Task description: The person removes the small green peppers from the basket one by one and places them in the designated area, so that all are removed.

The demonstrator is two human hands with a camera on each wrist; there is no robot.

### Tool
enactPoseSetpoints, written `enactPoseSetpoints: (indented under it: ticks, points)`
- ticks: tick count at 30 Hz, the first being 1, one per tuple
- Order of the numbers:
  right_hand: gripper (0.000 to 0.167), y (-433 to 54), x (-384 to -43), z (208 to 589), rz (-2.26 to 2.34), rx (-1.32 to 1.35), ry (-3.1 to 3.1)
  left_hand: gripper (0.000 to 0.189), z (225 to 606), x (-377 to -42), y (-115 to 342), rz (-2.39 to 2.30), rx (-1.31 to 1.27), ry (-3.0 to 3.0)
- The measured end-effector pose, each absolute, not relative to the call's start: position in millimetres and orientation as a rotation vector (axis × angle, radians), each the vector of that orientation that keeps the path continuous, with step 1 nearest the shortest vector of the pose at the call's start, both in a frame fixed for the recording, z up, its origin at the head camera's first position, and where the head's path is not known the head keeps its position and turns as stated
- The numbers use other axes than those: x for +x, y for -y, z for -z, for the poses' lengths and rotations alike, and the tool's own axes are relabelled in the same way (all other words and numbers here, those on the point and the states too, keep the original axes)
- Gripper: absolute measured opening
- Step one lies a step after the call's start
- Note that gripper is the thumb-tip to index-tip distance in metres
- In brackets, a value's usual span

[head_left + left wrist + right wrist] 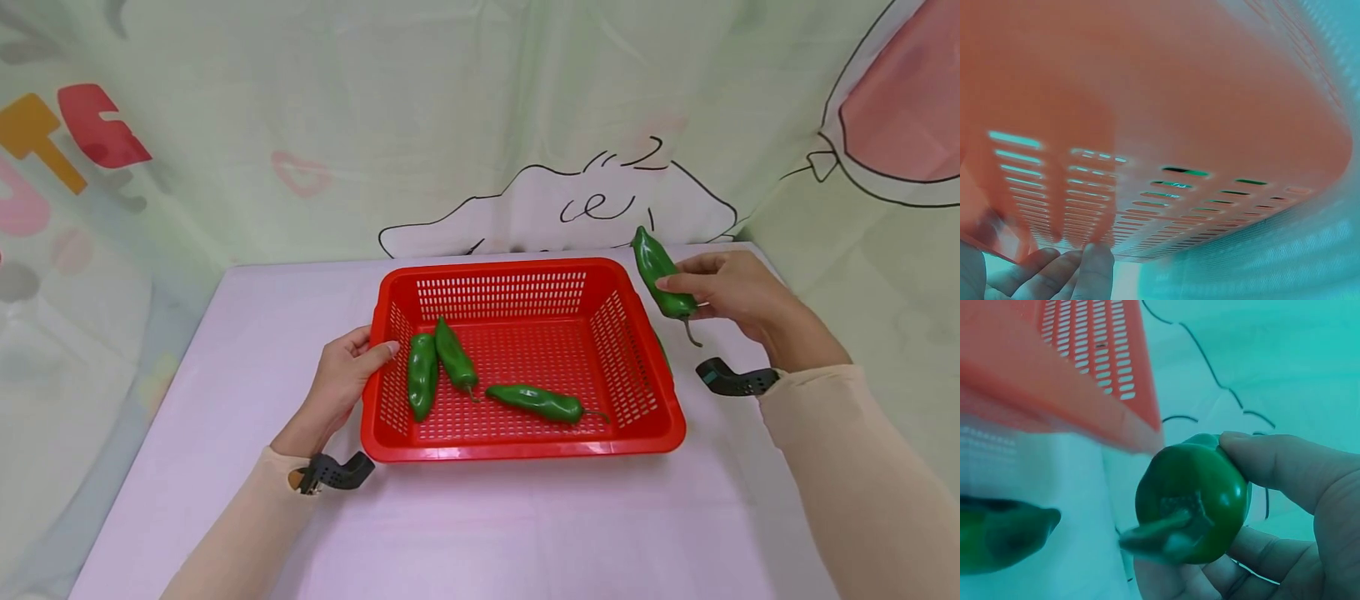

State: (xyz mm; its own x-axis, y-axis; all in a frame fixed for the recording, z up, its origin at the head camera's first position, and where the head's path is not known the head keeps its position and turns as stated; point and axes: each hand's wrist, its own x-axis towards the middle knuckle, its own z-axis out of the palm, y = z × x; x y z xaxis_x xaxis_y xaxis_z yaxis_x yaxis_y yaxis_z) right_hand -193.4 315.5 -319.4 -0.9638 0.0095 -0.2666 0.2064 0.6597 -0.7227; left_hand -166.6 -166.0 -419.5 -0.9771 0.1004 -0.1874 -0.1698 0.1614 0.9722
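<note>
The left hand [339, 373] grips the left rim of the red plastic basket [525, 452], seemingly steadying it; the right hand [733, 290] pinches a green chili pepper [654, 260] beside the far-right corner; three peppers [423, 375] lie inside.

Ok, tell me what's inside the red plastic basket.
Three green peppers: two side by side near its left wall, one nearer the front. The slotted floor beneath them is covered, so anything there can't be seen.

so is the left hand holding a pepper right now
No, the left hand grips the red basket by its left side.
</note>
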Motion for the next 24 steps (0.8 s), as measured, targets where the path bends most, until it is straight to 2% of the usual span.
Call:
enactPoseSetpoints:
  ticks: [24]
  points:
    - [0.08,-347,-185,358,1.151,0.312,-2.548,0.047,418,-166,167,-1.904,-0.064,-2.231]
